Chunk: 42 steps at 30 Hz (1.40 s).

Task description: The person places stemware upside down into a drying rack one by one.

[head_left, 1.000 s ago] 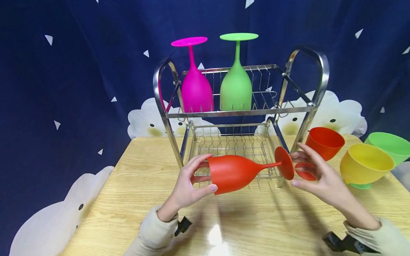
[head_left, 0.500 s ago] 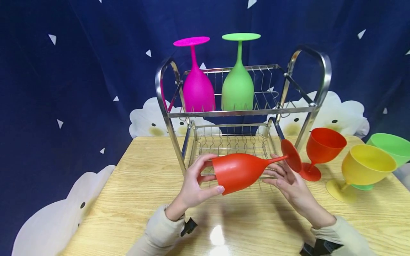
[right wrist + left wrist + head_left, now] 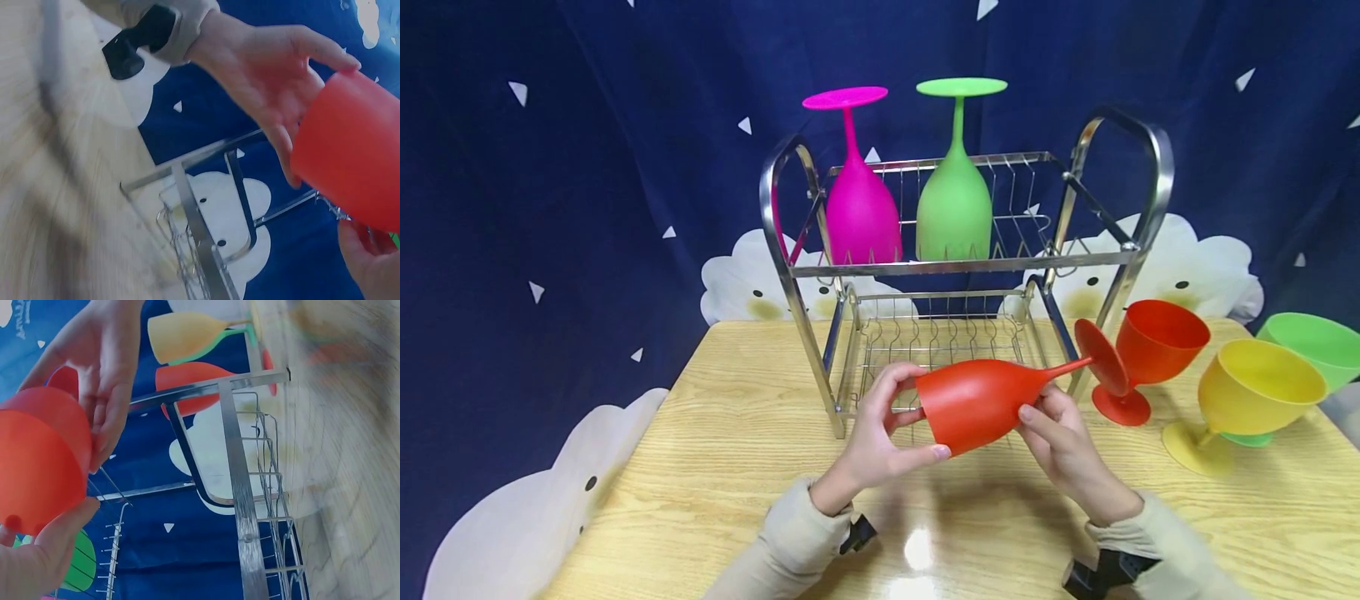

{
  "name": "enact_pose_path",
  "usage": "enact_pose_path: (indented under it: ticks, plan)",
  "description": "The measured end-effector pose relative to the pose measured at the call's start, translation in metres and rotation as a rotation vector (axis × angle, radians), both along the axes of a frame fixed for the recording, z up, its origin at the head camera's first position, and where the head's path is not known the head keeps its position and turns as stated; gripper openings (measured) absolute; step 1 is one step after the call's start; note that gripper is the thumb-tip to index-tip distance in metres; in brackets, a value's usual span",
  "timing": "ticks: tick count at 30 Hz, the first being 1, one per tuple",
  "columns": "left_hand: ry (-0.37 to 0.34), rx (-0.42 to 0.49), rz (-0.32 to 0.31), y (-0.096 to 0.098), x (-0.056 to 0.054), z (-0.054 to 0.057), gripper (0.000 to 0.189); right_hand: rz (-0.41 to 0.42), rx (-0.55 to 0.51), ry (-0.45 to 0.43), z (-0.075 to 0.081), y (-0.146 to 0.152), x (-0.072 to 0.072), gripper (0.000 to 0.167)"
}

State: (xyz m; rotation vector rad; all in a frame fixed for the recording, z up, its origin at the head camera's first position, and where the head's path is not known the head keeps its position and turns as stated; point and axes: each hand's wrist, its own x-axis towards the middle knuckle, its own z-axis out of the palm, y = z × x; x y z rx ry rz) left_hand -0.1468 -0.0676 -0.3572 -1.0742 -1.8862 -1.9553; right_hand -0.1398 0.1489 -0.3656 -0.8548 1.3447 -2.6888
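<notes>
A red wine glass (image 3: pixel 981 404) lies sideways in the air in front of the rack, its foot up to the right. My left hand (image 3: pixel 880 442) grips it at the open rim, thumb below and fingers partly inside. Around the bowl's stem end curls my right hand (image 3: pixel 1067 450), thumb on the near side; its other fingers are partly hidden behind the glass. In the left wrist view the red bowl (image 3: pixel 44 456) sits between both hands. The right wrist view shows the left hand (image 3: pixel 269 75) at the bowl's edge.
A two-tier metal dish rack (image 3: pixel 962 267) stands behind, with an upside-down magenta glass (image 3: pixel 863 212) and green glass (image 3: pixel 955 208) on its upper tier. Upright at the right are another red glass (image 3: pixel 1157 342), a yellow glass (image 3: pixel 1258 392) and a green glass (image 3: pixel 1318 342) on the wooden table (image 3: pixel 700 467).
My right hand has moved left from beside the foot to the bowl and now holds it. The red glass and my left hand have shifted slightly right.
</notes>
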Motion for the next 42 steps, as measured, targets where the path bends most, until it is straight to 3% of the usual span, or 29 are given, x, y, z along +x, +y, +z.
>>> enact_pose_path:
  ticks: [8,16,27,33,42]
  plan:
    - [0.038,0.035,-0.012,0.002,0.000,-0.001,0.065,-0.053,-0.042,0.012,0.005,-0.005,0.001,0.032]
    - [0.106,-0.038,0.005,-0.003,-0.003,-0.001,0.073,-0.140,-0.002,0.097,0.013,0.000,0.002,0.037]
    - [0.093,-0.040,0.022,-0.023,-0.002,0.002,0.068,-0.191,0.087,0.168,0.024,0.011,0.003,0.044]
    - [0.117,-0.037,0.060,-0.036,-0.005,0.001,0.068,-0.264,0.163,0.182,0.034,0.023,0.005,0.048]
    - [0.117,-0.041,0.181,-0.062,-0.004,0.004,0.065,-0.390,0.266,0.199,0.045,0.041,0.009,0.052]
